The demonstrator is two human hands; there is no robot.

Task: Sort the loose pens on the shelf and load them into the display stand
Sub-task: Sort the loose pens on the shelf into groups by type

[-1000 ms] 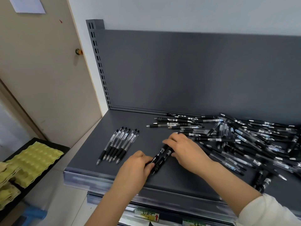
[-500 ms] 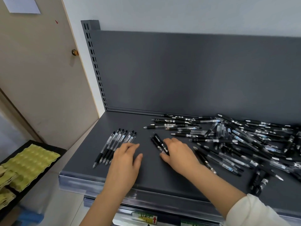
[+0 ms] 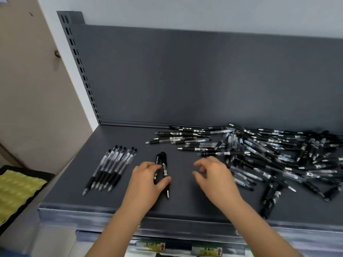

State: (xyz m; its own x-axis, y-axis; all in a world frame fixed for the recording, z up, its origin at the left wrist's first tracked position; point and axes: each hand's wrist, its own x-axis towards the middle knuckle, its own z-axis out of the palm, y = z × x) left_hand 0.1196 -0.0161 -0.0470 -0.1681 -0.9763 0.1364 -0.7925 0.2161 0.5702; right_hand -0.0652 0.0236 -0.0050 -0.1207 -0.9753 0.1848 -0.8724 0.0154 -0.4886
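On the dark grey shelf [image 3: 118, 138] a big loose pile of black and clear pens [image 3: 259, 153] covers the right half. A neat row of several clear pens with black grips [image 3: 111, 167] lies at the left. Between them lie two or three all-black pens [image 3: 161, 164] side by side. My left hand [image 3: 146, 182] rests on these black pens, fingers and thumb closed around their lower part. My right hand [image 3: 213, 175] hovers just right of them with curled, spread fingers and holds nothing. No display stand is in view.
The shelf's grey back panel [image 3: 204, 80] rises behind the pens, with a slotted upright [image 3: 81, 71] at its left. Yellow-green egg trays [image 3: 16, 190] sit on a black surface at lower left. Price labels [image 3: 154, 246] show on the shelf edge below.
The black pens passed from my right hand to my left hand, which now grips them left of where they were. My right hand let go and drew back toward the pile.
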